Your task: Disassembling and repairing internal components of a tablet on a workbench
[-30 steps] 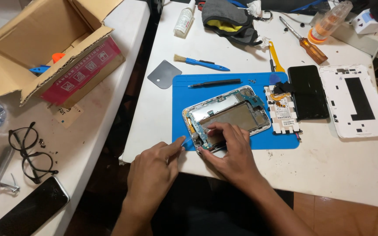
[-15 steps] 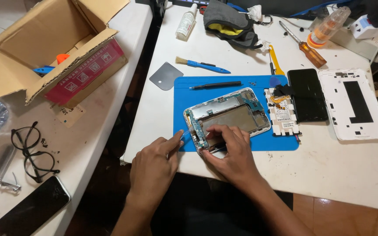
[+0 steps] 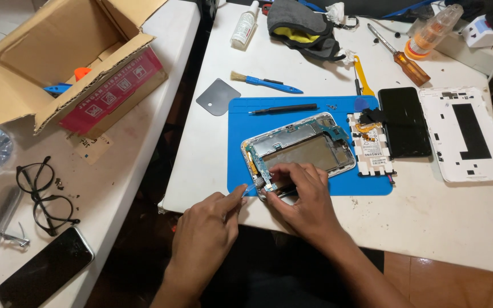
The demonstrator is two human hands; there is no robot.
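Done: tablet lies opened on blue mat; back cover beside mat.
Left: circuit board in place.
Left hand: pinches thin tool.
Right hand: fingertips press tablet's corner.

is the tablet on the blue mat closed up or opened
Opened. The tablet shows bare circuit boards and a metal plate, and its white back cover lies apart on the table.

We see an open brown cardboard box near black-rimmed glasses and a dark phone. Across the white table lie a blue-handled brush and a white back cover.
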